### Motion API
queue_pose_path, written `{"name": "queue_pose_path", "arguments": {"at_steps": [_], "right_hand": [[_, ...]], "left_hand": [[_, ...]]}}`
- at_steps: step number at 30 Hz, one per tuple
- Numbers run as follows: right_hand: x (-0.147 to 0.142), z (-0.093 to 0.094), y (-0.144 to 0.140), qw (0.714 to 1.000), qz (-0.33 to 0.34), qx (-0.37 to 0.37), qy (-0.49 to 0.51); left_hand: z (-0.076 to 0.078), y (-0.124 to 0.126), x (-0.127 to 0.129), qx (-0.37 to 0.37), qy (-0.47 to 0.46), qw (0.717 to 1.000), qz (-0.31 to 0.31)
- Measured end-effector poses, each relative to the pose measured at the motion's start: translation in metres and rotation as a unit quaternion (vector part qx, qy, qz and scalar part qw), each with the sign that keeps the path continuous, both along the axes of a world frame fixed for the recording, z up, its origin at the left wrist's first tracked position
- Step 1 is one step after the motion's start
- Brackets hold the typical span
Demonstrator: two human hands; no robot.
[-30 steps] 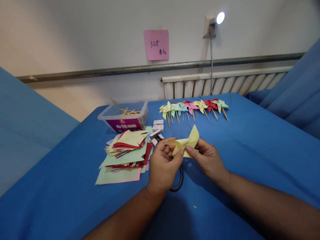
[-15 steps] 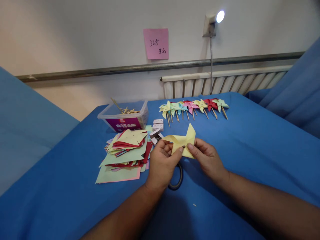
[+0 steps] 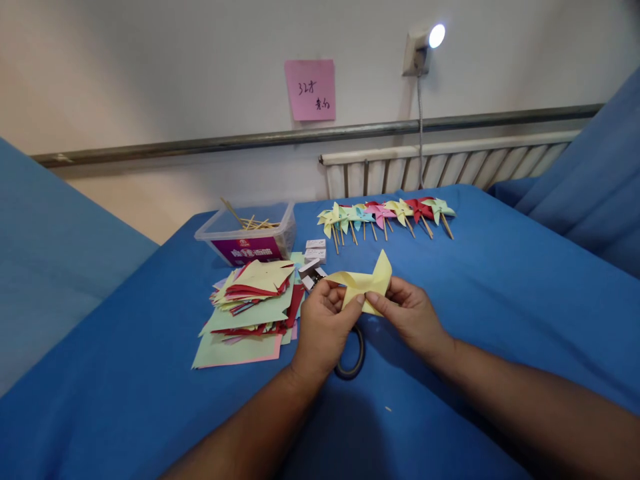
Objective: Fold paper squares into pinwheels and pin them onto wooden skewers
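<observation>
A yellow paper pinwheel, without a stick showing, is held up over the blue cloth between both hands. My left hand grips its left side, with the thumb close to the centre. On the other side my right hand pinches the paper, its thumb pressing near the middle. The thumbs nearly meet there and mostly hide the small dark pin at the centre. Behind my left hand lies an open small box with dark bits inside. A dark loop-shaped handle shows beneath the hands.
Cut coloured paper is stacked at the left. Behind it a plastic tub holds thin wooden sticks. Two small white boxes stand beside the tub. Several finished pinwheels lie in a row at the back, near a radiator.
My right thumb has moved left over the pinwheel's centre, covering most of the dark pin that showed before. The hands otherwise stay in place.
</observation>
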State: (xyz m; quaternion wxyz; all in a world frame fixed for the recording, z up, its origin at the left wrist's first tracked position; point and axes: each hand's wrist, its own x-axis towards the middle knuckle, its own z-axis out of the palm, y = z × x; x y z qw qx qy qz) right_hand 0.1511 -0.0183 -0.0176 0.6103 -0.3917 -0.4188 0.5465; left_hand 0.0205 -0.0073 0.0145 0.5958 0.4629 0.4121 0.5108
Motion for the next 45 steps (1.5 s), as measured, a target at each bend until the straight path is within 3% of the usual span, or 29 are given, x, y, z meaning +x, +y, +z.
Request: {"name": "queue_pose_path", "arguments": {"at_steps": [7, 11, 13, 15, 17, 22, 26, 30, 35, 45], "right_hand": [[0.002, 0.001, 0.005, 0.999, -0.044, 0.004, -0.016], [0.008, -0.004, 0.011, 0.99, -0.103, 0.042, -0.082], [0.012, -0.005, 0.012, 0.972, -0.147, 0.077, -0.166], [0.014, -0.005, 0.012, 0.929, -0.196, 0.134, -0.283], [0.015, -0.003, 0.012, 0.867, -0.226, 0.212, -0.389], [0.013, 0.006, 0.01, 0.732, -0.213, 0.349, -0.545], [0.012, 0.012, 0.011, 0.679, -0.223, 0.375, -0.591], [0.012, 0.015, 0.011, 0.639, -0.246, 0.394, -0.613], [0.009, 0.015, 0.008, 0.611, -0.241, 0.393, -0.644], [0.011, 0.011, 0.011, 0.611, -0.226, 0.38, -0.656]], "left_hand": [[-0.005, 0.004, -0.002, -0.016, 0.027, 0.999, 0.015], [-0.009, 0.007, -0.006, 0.082, 0.113, 0.984, 0.108], [-0.01, 0.005, -0.006, 0.133, 0.163, 0.971, 0.114], [-0.011, 0.0, -0.006, 0.161, 0.194, 0.964, 0.082], [-0.013, -0.004, -0.004, 0.171, 0.204, 0.963, 0.044], [-0.016, -0.008, 0.0, 0.143, 0.145, 0.979, 0.008], [-0.01, -0.008, 0.004, 0.083, 0.06, 0.994, 0.034], [-0.004, -0.01, 0.008, 0.059, 0.045, 0.997, 0.032], [-0.006, -0.011, 0.01, 0.037, 0.015, 0.999, 0.011], [-0.008, -0.015, 0.014, 0.003, -0.033, 0.999, 0.022]]}}
